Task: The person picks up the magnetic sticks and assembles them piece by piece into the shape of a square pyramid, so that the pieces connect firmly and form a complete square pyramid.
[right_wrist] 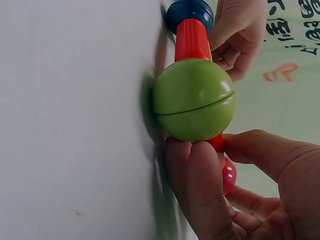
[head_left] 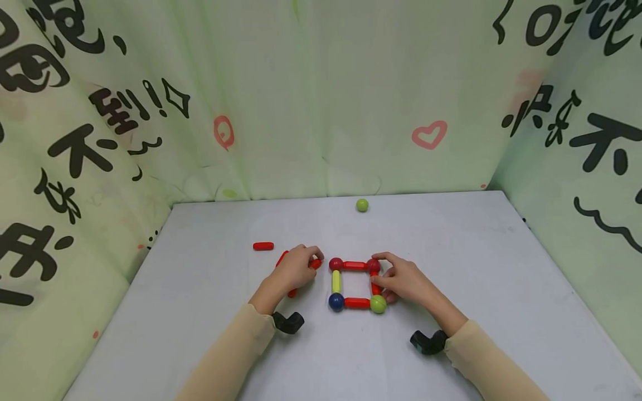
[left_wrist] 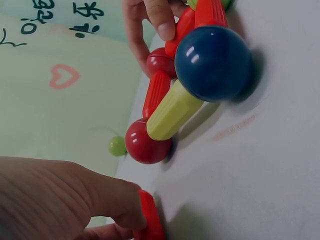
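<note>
A square of rods and balls lies on the white table. Its corners are a blue ball (head_left: 336, 302), a green ball (head_left: 378, 304) and two dark red balls (head_left: 336, 264). A yellow rod (head_left: 336, 282) forms the left side; red rods make the other three. My right hand (head_left: 405, 280) pinches the right-side red rod (head_left: 375, 288) between thumb and fingers, with fingertips against the green ball (right_wrist: 195, 100) in the right wrist view. Just left of the square, my left hand (head_left: 295, 268) pinches a loose red rod (head_left: 315, 264), close over the table.
One red rod (head_left: 263, 246) lies to the far left. Two more red rods (head_left: 292, 293) show partly from under the left hand. A second green ball (head_left: 362, 205) sits near the table's back edge, before a printed curtain (head_left: 321, 111).
</note>
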Tool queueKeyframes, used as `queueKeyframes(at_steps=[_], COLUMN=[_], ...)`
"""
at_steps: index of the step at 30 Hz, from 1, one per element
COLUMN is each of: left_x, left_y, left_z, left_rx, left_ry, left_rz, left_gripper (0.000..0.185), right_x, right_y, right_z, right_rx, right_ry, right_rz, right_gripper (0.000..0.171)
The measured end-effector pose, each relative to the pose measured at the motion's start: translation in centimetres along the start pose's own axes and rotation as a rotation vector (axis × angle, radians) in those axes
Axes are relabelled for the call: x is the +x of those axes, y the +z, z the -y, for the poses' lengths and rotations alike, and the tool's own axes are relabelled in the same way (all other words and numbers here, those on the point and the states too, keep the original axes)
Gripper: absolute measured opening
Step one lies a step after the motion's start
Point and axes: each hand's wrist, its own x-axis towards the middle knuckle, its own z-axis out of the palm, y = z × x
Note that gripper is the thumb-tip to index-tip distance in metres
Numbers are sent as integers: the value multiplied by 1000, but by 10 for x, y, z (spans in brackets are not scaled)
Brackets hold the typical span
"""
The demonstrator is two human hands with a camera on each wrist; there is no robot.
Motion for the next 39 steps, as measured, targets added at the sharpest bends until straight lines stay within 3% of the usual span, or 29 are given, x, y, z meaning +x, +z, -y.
queueKeyframes(at_steps=[9, 16, 21, 27, 33, 39], left_x=[2, 4, 5, 5, 6, -1], left_y=[-2, -4, -4, 3, 17, 18], left_z=[-4, -10, -15, -17, -13, -13], left_rx=[-74, -258, -340, -374, -304, -252], left_ry=[51, 149, 212, 253, 197, 145], left_rz=[-129, -259, -305, -308, -235, -243], left_gripper=[32, 30, 38, 44, 46, 53], right_x=[5, 10, 14, 16, 15, 13], right_y=[-4, -5, -5, -2, 0, 1], right_z=[-2, 1, 4, 4, 3, 3], right_rx=[2, -9, -9, -16, -13, -9], right_ry=[4, -16, -32, -31, -29, -24], right_rz=[2, 12, 19, 15, 18, 14], right_gripper=[60, 59, 59, 59, 59, 59])
